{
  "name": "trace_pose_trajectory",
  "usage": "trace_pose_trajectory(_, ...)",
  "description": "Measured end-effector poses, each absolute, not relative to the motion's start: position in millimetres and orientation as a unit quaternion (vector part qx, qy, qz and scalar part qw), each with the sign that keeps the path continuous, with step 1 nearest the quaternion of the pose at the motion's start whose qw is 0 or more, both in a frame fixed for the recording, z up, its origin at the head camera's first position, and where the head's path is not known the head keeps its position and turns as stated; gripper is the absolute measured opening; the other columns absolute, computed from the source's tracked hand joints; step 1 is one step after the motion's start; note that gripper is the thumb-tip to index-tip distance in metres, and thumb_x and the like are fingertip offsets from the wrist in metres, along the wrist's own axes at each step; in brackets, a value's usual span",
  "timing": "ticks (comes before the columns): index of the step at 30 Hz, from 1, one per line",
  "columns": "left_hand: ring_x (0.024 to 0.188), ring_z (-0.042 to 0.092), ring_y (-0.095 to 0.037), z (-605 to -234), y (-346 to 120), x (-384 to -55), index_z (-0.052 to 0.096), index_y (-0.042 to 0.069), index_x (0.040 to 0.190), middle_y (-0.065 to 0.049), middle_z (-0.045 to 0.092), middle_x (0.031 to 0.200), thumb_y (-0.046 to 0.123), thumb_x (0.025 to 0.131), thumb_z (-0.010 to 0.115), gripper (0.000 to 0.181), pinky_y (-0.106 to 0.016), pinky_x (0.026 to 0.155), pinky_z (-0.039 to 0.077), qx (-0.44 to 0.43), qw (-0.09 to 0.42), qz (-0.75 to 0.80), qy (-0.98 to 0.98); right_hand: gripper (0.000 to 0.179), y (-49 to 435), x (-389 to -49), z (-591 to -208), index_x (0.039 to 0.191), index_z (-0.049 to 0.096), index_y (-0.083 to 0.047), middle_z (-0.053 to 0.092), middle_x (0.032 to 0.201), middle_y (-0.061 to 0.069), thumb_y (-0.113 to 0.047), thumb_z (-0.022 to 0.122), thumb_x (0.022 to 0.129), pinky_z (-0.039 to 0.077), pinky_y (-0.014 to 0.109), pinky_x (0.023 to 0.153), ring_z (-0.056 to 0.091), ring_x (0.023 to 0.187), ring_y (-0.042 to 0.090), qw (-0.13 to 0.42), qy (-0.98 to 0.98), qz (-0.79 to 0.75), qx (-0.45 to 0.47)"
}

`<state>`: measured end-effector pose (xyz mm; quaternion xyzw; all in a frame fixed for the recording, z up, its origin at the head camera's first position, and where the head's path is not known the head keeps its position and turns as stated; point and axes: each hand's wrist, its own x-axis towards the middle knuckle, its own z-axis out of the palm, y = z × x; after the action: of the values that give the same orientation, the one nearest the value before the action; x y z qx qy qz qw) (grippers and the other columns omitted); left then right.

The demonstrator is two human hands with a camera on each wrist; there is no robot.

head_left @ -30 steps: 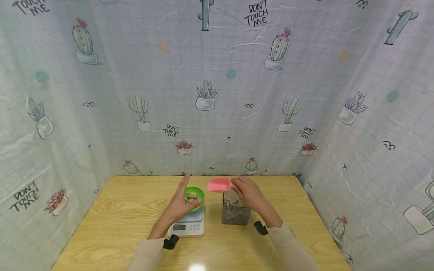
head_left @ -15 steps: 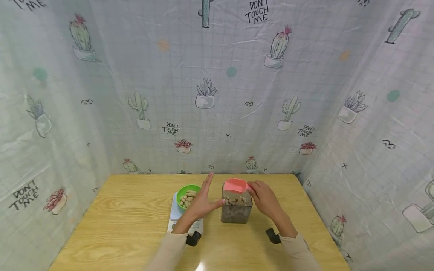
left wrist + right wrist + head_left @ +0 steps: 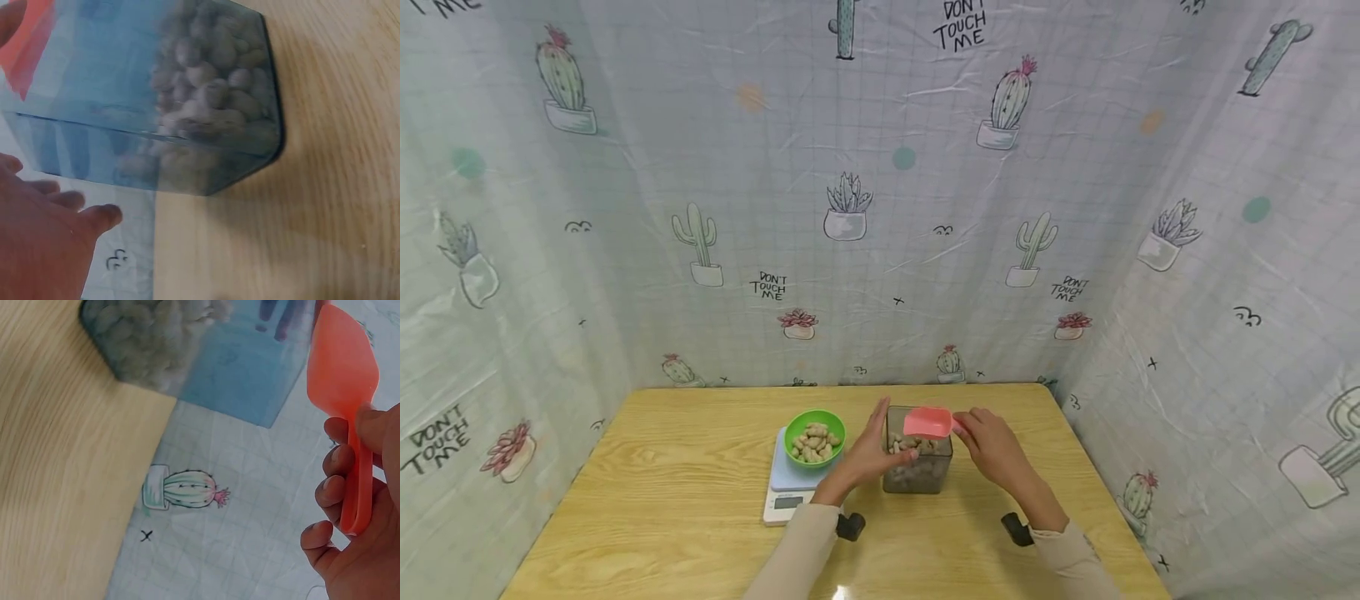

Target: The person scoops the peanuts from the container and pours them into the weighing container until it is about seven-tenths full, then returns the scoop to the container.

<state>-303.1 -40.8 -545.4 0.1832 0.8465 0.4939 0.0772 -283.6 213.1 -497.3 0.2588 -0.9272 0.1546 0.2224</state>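
My right hand (image 3: pixel 996 452) grips the handle of a pink-orange scoop (image 3: pixel 927 422), fingers wrapped round it in the right wrist view. The bowl of the scoop (image 3: pixel 340 359) hangs at the open top of a clear grey square container (image 3: pixel 916 481) and looks empty. Peanuts (image 3: pixel 212 94) fill the lower part of this container. Along its left side stands my left hand (image 3: pixel 867 458), fingers stretched and thumb apart, overlapping the near left rim in the head view. In the left wrist view those fingertips (image 3: pixel 103 217) are beside the container wall.
Left of the container, a green bowl (image 3: pixel 789 450) of peanuts sits on a white kitchen scale (image 3: pixel 781 510) with a display. Both stand on a wooden table (image 3: pixel 685 500). A curtain (image 3: pixel 850 292) printed with cacti hangs behind and at the sides.
The scoop has moved right, from between the bowl and the container to over the container, and lowered slightly. My left hand has moved right, from the green bowl to the container's left side.
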Motion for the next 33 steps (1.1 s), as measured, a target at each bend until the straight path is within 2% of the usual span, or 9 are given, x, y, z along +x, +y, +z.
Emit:
trace_pose_trajectory(6, 0.148, 0.026, -0.041, -554, -40, -306, -0.001, 0.023, 0.160, -0.014, 0.008, 0.166, 0.057, 0.080, 0.074, 0.115, -0.059, 0.111, 0.036, 0.180, 0.089, 0.490, 0.848, 0.015, 214, -290, -500, 0.105, 0.070, -0.010, 0.058, 0.078, -0.001, -0.018, 0.067, 0.093, 0.045, 0.035, 0.064, 0.053, 0.069, 0.017, 0.234, -0.923, 0.098, 0.290)
trace_pose_trajectory(15, 0.146, 0.028, -0.043, -553, -42, -301, -0.001, 0.020, 0.160, -0.015, 0.007, 0.166, 0.053, 0.082, 0.074, 0.113, -0.059, 0.109, 0.038, 0.178, 0.084, 0.492, 0.848, 0.014, 205, -303, -481, 0.103, 0.070, -0.018, 0.054, 0.078, -0.003, -0.023, 0.071, 0.091, 0.030, 0.028, 0.061, 0.047, 0.069, 0.014, 0.205, -0.925, -0.030, 0.317)
trace_pose_trajectory(22, 0.148, 0.025, -0.042, -556, -43, -298, 0.003, 0.021, 0.160, -0.015, 0.008, 0.166, 0.053, 0.083, 0.074, 0.110, -0.061, 0.110, 0.035, 0.186, 0.087, 0.488, 0.848, 0.013, 194, -313, -474, 0.100, 0.072, -0.022, 0.062, 0.084, -0.002, -0.030, 0.069, 0.090, 0.032, 0.030, 0.063, 0.055, 0.077, 0.017, 0.212, -0.902, -0.124, 0.354)
trace_pose_trajectory(26, 0.148, 0.026, -0.041, -556, -42, -296, 0.005, 0.018, 0.160, -0.015, 0.010, 0.165, 0.054, 0.082, 0.074, 0.110, -0.059, 0.110, 0.036, 0.196, 0.086, 0.484, 0.849, 0.005, 192, -315, -473, 0.093, 0.072, -0.023, 0.059, 0.080, -0.003, -0.025, 0.072, 0.088, 0.025, 0.027, 0.062, 0.051, 0.073, 0.015, 0.221, -0.889, -0.156, 0.369)
trace_pose_trajectory(29, 0.147, 0.027, -0.040, -554, -42, -295, 0.006, 0.018, 0.160, -0.015, 0.011, 0.165, 0.054, 0.083, 0.073, 0.109, -0.059, 0.110, 0.037, 0.200, 0.077, 0.484, 0.848, 0.007, 190, -317, -474, 0.089, 0.073, -0.023, 0.058, 0.077, -0.004, -0.018, 0.076, 0.085, 0.019, 0.027, 0.064, 0.046, 0.070, 0.014, 0.220, -0.884, -0.178, 0.373)
trace_pose_trajectory(33, 0.147, 0.028, -0.041, -553, -40, -294, 0.007, 0.019, 0.160, -0.015, 0.013, 0.165, 0.055, 0.082, 0.073, 0.109, -0.058, 0.110, 0.037, 0.203, 0.073, 0.486, 0.847, 0.012, 187, -319, -478, 0.091, 0.072, -0.023, 0.060, 0.082, -0.004, -0.017, 0.078, 0.082, 0.023, 0.027, 0.064, 0.049, 0.074, 0.014, 0.189, -0.879, -0.212, 0.382)
